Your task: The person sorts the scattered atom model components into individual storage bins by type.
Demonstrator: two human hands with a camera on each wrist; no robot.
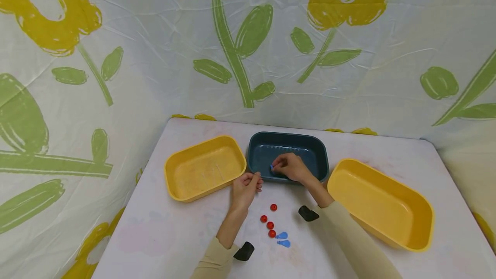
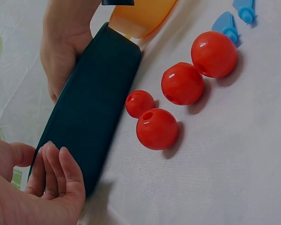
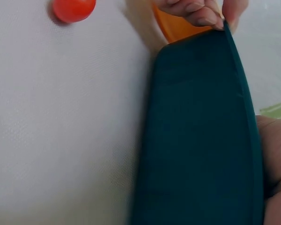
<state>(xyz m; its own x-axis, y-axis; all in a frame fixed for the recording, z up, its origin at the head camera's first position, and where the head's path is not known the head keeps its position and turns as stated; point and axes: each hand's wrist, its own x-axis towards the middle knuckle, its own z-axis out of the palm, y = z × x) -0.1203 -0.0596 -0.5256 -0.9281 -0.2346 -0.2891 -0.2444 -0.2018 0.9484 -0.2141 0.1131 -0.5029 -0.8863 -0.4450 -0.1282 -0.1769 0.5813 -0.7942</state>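
Observation:
In the head view my left hand [image 1: 245, 188] pinches the front left rim of the dark teal tub [image 1: 257, 137]. The left wrist view shows the thumb on the inner side and the fingers [image 2: 65, 173] against the outer wall. My right hand [image 1: 292, 167] reaches down into the tub, a small blue piece [image 1: 272, 166] between its fingertips; most of that piece is hidden. Several round red beads [image 1: 273, 207] with holes lie on the table in front of the tub. Beside them are two light blue bulb-shaped plastic pieces [image 1: 284, 243].
A yellow tub [image 1: 182, 197] stands on the left, near the teal one. Another yellow tub [image 1: 387, 236] sits to the right, beside the right forearm. All rest on a white-covered table [image 1: 155, 244], with flower-print cloth [image 1: 155, 55] hanging behind and at the sides.

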